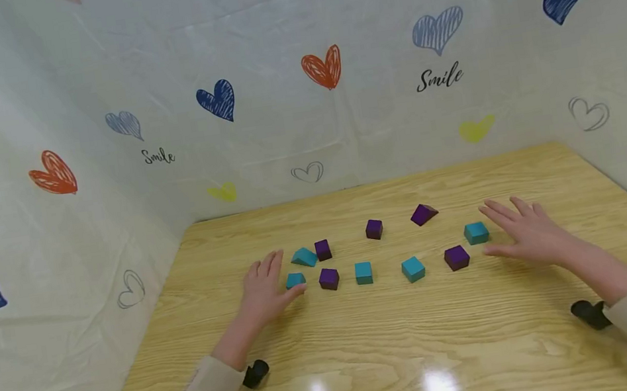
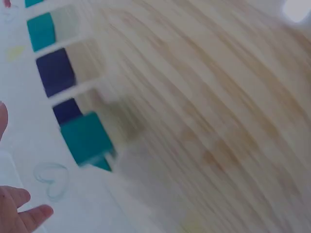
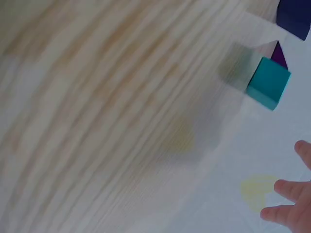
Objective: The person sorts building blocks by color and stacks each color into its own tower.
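My left hand [image 1: 264,292] spreads its fingers at the left end of a group of small blocks, holding nothing. A teal cube [image 1: 295,279] is nearest it, partly hidden behind the thumb. Just beyond lie a teal triangular block [image 1: 304,257] and a purple cube [image 1: 323,249]. My right hand [image 1: 529,232], fingers apart and gripping nothing, is to the right of another teal cube [image 1: 476,233]. In the right wrist view that teal cube [image 3: 268,83] overlaps a purple block [image 3: 279,57]. A purple cube [image 1: 457,258] sits left of it.
Between the hands, a purple cube [image 1: 328,279] and two teal cubes [image 1: 363,273] form a loose front row. Farther back are a purple cube [image 1: 374,229] and a purple triangular block [image 1: 424,214]. A heart-printed sheet [image 1: 276,140] borders the wooden table [image 1: 358,343] behind and at both sides.
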A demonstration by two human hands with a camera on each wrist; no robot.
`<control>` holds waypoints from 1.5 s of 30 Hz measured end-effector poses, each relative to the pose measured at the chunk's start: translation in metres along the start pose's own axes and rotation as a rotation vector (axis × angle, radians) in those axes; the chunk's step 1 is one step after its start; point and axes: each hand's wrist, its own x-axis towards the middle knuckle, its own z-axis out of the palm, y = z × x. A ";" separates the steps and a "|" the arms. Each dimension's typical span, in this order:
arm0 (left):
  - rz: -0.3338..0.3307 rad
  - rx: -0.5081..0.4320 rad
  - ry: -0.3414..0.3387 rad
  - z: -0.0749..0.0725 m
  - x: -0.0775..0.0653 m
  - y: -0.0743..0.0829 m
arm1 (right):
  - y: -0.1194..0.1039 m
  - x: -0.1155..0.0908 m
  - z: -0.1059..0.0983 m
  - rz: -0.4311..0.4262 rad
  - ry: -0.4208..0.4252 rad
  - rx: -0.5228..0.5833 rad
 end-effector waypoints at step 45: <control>-0.034 -0.271 -0.191 0.061 0.054 0.182 | -0.087 0.059 0.036 -0.311 -0.106 0.168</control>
